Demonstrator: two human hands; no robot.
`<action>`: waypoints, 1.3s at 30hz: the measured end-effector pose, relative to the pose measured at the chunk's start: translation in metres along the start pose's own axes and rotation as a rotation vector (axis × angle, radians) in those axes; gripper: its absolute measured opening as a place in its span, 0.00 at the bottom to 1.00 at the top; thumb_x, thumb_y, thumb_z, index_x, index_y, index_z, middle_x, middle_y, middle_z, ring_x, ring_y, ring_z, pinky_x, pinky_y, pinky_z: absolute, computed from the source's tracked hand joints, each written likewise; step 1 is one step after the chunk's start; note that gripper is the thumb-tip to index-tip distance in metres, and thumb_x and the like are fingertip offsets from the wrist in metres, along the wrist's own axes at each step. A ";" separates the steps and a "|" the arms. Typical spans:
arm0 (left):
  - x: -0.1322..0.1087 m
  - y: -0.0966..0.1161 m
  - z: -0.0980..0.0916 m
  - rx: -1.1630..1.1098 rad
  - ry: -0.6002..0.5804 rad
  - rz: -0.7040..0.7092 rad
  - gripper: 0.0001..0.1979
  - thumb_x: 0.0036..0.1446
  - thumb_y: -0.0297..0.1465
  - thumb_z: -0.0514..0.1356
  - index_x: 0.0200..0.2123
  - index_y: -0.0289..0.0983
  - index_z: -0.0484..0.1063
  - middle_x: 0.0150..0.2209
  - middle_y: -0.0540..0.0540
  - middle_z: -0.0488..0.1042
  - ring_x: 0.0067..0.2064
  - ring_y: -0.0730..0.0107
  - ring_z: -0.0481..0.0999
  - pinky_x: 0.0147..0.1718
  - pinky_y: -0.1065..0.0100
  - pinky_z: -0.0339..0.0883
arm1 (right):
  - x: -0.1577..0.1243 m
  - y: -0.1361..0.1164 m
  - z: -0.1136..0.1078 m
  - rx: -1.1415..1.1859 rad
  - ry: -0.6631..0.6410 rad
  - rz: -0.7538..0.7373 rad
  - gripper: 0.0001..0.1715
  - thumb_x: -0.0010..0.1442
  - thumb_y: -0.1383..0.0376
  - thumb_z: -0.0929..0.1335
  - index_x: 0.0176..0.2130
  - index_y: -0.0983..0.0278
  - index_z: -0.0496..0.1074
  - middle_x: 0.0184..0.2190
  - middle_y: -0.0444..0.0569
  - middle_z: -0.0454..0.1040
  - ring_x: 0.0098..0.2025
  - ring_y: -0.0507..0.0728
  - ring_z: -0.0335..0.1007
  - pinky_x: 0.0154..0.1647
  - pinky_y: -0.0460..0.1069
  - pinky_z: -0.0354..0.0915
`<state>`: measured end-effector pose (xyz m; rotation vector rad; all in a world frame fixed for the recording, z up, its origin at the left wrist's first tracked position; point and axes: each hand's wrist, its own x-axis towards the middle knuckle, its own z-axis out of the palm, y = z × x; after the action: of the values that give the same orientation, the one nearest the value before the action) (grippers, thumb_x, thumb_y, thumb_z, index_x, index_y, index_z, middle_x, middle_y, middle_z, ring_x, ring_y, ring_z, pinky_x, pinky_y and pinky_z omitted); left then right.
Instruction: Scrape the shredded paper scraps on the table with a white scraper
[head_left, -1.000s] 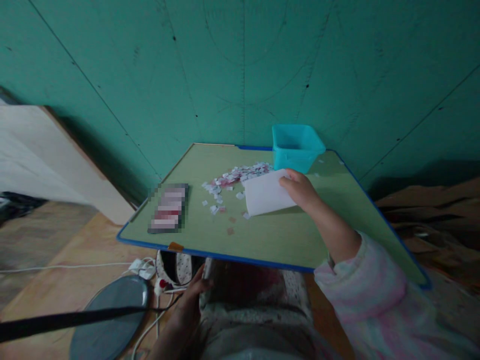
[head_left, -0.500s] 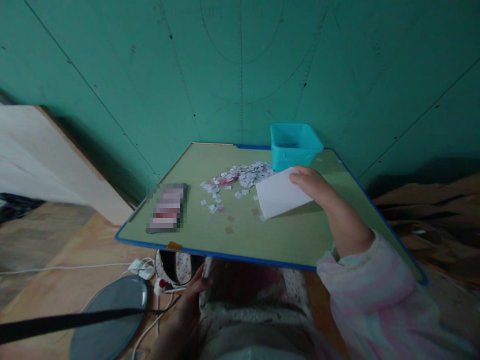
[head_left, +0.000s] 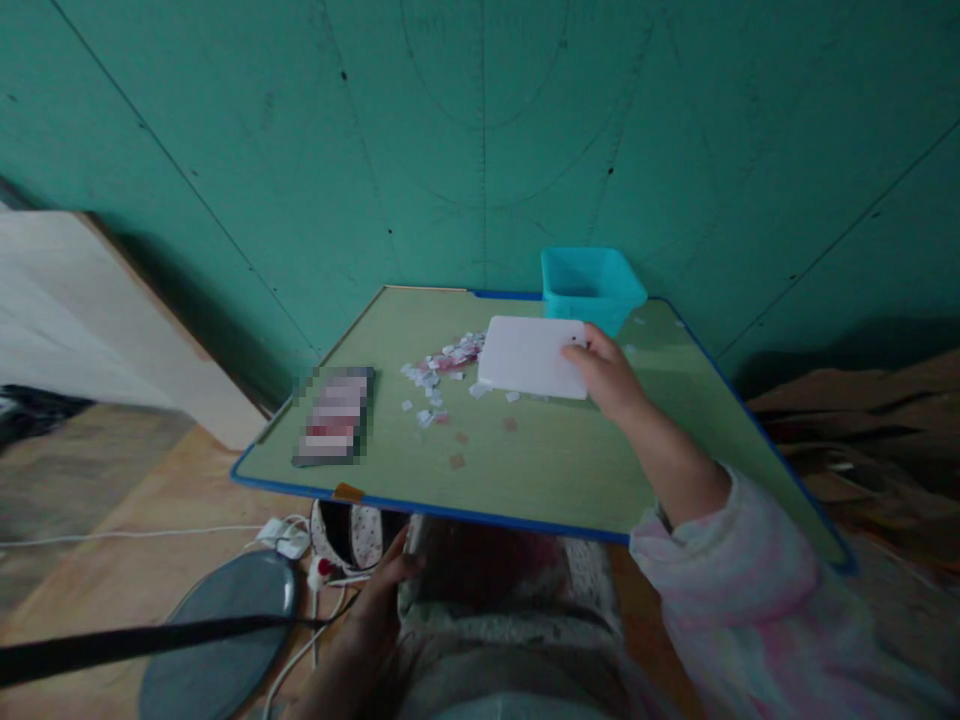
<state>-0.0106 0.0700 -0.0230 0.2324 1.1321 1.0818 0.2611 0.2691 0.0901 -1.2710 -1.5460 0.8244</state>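
My right hand [head_left: 604, 372] pinches the right end of a white flat board [head_left: 529, 355] with rounded corners, thumb on top near a small dark spot. The board is above the table and covers part of a pile of small white and pinkish paper scraps [head_left: 454, 355]. Just behind it stands a turquoise plastic bin [head_left: 592, 285], whose lower front the board and hand partly hide. Below the table's front edge, my left hand [head_left: 386, 590] rests low beside my lap. Its fingers are dim and partly hidden, so whether they grip anything is unclear.
A blue-edged, pale green table [head_left: 555, 480] stands against a green wall. On its left lies a pixelated phone-like object [head_left: 335, 415]. Few scraps lie loose near the front. Below left are a grey round stool top [head_left: 225, 630], white cables and a black strap [head_left: 150, 640].
My right hand has moved left and slightly away from me, swinging the white board from a slant to nearly level, over more of the scraps. My left hand stays put.
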 end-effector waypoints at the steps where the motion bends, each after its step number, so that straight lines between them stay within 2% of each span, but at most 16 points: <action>1: -0.001 0.000 0.002 -0.017 0.003 -0.003 0.25 0.37 0.29 0.65 0.44 0.40 0.74 0.37 0.43 0.82 0.48 0.47 0.76 0.46 0.57 0.68 | -0.003 0.002 0.009 0.008 -0.048 -0.003 0.10 0.50 0.61 0.62 0.35 0.61 0.64 0.29 0.45 0.67 0.33 0.56 0.62 0.33 0.50 0.59; 6: -0.003 0.000 0.004 -0.062 0.008 -0.023 0.25 0.37 0.27 0.64 0.44 0.41 0.73 0.35 0.46 0.82 0.48 0.48 0.76 0.46 0.57 0.68 | -0.018 0.006 0.038 0.029 -0.194 0.008 0.09 0.51 0.61 0.64 0.35 0.60 0.65 0.30 0.44 0.70 0.34 0.56 0.63 0.35 0.51 0.61; 10: -0.004 -0.001 0.001 -0.086 -0.033 -0.045 0.22 0.40 0.27 0.64 0.43 0.43 0.73 0.36 0.47 0.82 0.49 0.50 0.76 0.46 0.59 0.69 | -0.021 0.004 0.037 0.061 -0.250 0.033 0.08 0.50 0.62 0.64 0.34 0.61 0.65 0.29 0.44 0.71 0.33 0.55 0.64 0.33 0.50 0.61; 15: -0.002 -0.004 -0.004 -0.140 -0.072 -0.059 0.26 0.43 0.26 0.62 0.49 0.44 0.71 0.38 0.48 0.82 0.52 0.52 0.74 0.47 0.61 0.69 | -0.018 0.001 0.030 0.112 -0.248 0.051 0.08 0.51 0.62 0.62 0.34 0.61 0.65 0.30 0.44 0.71 0.33 0.55 0.65 0.32 0.49 0.61; 20: -0.004 -0.005 -0.004 -0.199 -0.077 -0.042 0.25 0.45 0.25 0.62 0.49 0.42 0.71 0.39 0.46 0.82 0.54 0.50 0.71 0.48 0.60 0.68 | -0.023 0.006 0.041 0.175 -0.315 0.039 0.10 0.53 0.59 0.64 0.35 0.60 0.64 0.32 0.45 0.70 0.35 0.55 0.66 0.37 0.50 0.63; 23: -0.006 -0.004 -0.002 -0.220 -0.029 -0.066 0.27 0.46 0.25 0.61 0.52 0.42 0.68 0.38 0.46 0.82 0.54 0.50 0.71 0.49 0.58 0.68 | -0.028 0.006 0.046 0.198 -0.356 0.038 0.09 0.53 0.59 0.65 0.34 0.60 0.63 0.31 0.44 0.70 0.34 0.54 0.65 0.36 0.50 0.63; 26: -0.005 -0.005 -0.003 -0.215 0.034 -0.075 0.27 0.48 0.25 0.60 0.54 0.41 0.65 0.36 0.46 0.83 0.53 0.51 0.73 0.50 0.57 0.67 | -0.030 0.000 0.044 0.204 -0.359 0.052 0.08 0.51 0.60 0.65 0.33 0.61 0.63 0.30 0.44 0.69 0.32 0.54 0.64 0.32 0.49 0.62; 30: 0.002 -0.008 -0.011 -0.182 0.009 -0.066 0.26 0.46 0.24 0.61 0.51 0.42 0.67 0.38 0.46 0.82 0.52 0.51 0.74 0.49 0.55 0.67 | -0.027 -0.006 0.035 0.225 -0.307 0.073 0.08 0.51 0.62 0.63 0.33 0.61 0.63 0.28 0.43 0.68 0.30 0.53 0.64 0.30 0.47 0.61; 35: 0.005 -0.009 -0.016 -0.159 -0.008 -0.072 0.27 0.41 0.26 0.65 0.48 0.41 0.70 0.37 0.44 0.82 0.52 0.47 0.73 0.49 0.54 0.67 | -0.024 -0.002 0.034 0.208 -0.251 0.064 0.10 0.51 0.60 0.64 0.34 0.61 0.64 0.29 0.43 0.69 0.32 0.54 0.64 0.32 0.48 0.61; 39: -0.002 -0.008 -0.011 -0.154 0.035 -0.041 0.22 0.45 0.25 0.62 0.47 0.43 0.71 0.37 0.47 0.82 0.53 0.52 0.73 0.51 0.57 0.65 | -0.026 0.001 0.039 0.150 -0.285 0.035 0.11 0.51 0.58 0.64 0.35 0.60 0.64 0.31 0.44 0.70 0.34 0.54 0.64 0.35 0.49 0.61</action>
<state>-0.0150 0.0604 -0.0315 0.0687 1.0737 1.1340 0.2257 0.2466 0.0700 -1.1099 -1.6518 1.1623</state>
